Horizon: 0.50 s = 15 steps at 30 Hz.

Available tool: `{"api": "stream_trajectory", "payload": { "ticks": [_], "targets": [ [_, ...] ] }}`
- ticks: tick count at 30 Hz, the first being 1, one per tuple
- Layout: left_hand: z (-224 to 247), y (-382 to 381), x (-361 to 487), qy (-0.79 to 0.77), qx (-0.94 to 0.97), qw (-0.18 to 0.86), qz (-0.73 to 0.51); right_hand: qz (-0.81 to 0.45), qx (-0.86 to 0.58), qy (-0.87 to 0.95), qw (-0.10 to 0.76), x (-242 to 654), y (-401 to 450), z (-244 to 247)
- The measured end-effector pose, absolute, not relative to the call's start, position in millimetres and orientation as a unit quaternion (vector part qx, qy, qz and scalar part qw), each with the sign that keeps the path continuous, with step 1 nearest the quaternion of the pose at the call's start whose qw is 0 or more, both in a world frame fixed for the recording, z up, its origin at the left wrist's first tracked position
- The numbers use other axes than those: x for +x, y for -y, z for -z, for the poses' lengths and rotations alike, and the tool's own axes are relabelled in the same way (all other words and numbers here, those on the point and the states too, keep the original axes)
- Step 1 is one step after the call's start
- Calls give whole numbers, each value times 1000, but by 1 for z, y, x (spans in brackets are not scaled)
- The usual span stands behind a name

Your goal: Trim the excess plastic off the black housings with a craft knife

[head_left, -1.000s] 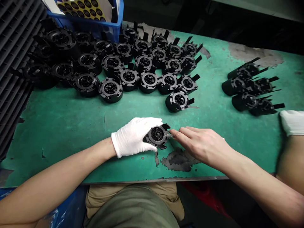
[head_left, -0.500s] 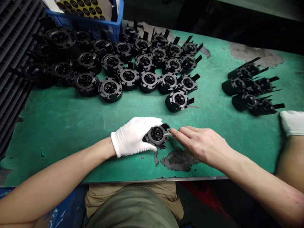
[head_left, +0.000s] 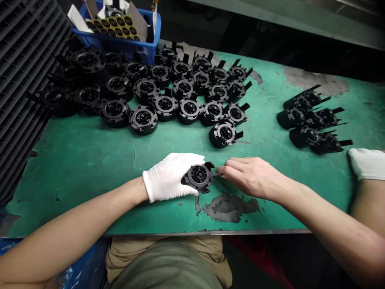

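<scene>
far left: a dark slatted rack (head_left: 27, 60) walls off that side of the green tabletop (head_left: 90, 160). next, a crowded pack of black housings (head_left: 143, 117) fills the rear left, tabs sticking up; behind it, a blue bin (head_left: 144, 52) with a yellow sticker sheet (head_left: 114, 27) in it. a broad green strip lies between pack and front edge (head_left: 207, 232). left hand (head_left: 170, 176), white-gloved, clamped around the left side of one black part (head_left: 199, 176), mid-bench, nearer the front edge than the pack; cannot tell whether it rests on the surface. a torn dark patch (head_left: 230, 208) lies just in front. beyond the part, a lone housing (head_left: 222, 134) juts forward. right hand (head_left: 255, 176), bare, fingertips pinched together on a thin piece (head_left: 215, 174) at the part's right side; too small to identify. farther right, green surface, then a smaller cluster (head_left: 300, 135), near another person's gloved hand (head_left: 365, 163).
</scene>
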State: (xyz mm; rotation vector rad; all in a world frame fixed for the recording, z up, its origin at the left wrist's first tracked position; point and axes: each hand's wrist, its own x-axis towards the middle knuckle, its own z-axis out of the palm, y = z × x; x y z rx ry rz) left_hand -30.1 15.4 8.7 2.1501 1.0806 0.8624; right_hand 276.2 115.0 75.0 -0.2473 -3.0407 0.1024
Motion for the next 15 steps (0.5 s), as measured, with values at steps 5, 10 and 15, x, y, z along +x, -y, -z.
{"api": "stream_trajectory", "payload": {
  "ticks": [5, 10, 15],
  "targets": [
    [-7, -15, -29, -404, 795, 294, -344, -148, -206, 956, 146, 284, -84, -65],
    [-4, -14, -29, -391, 793, 282, -373, -251, -209, 923, 202, 273, -46, -52],
    [-6, -13, -28, -405, 791, 289, -356, -135, -420, 869, 223, 296, -42, -39]
  ]
}}
